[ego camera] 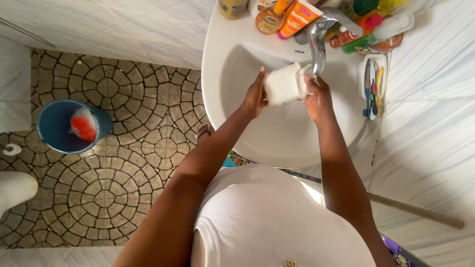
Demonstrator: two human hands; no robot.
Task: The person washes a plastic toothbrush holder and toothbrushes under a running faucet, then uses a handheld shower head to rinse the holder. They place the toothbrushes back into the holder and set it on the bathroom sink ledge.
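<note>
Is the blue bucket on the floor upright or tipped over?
Upright: the blue bucket stands on the patterned floor tiles with its round mouth facing up, an orange-and-white item inside.

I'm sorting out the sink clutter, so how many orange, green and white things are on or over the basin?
Orange: 3, tube, round bottle, slim bottle
Green: 1, bottle
White: 2, holder and the cloth in the left hand and right hand
Total: 6
</note>
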